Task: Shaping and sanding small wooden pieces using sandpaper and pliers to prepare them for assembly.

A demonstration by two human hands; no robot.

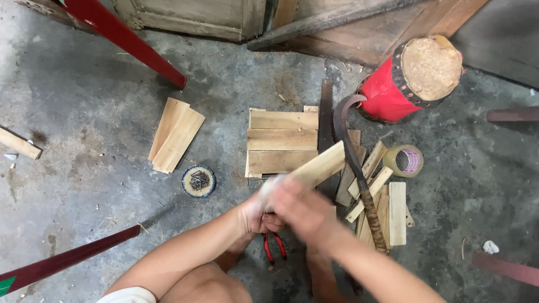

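Both my hands grip one short pale wooden slat (317,165) that points up and to the right. My left hand (255,216) holds its near end from below. My right hand (300,207) is blurred and wraps over the same end. Under my hands on the concrete floor lie red-handled pliers (274,247). Just beyond the slat sits a small panel of slats (281,140) laid side by side.
A curved blade with a wrapped handle (359,174) lies over a pile of loose slats (387,210). Nearby are a tape roll (405,160), a round tin of nails (199,181), two planks (175,134), a red cylinder block (412,78) and red poles (126,36).
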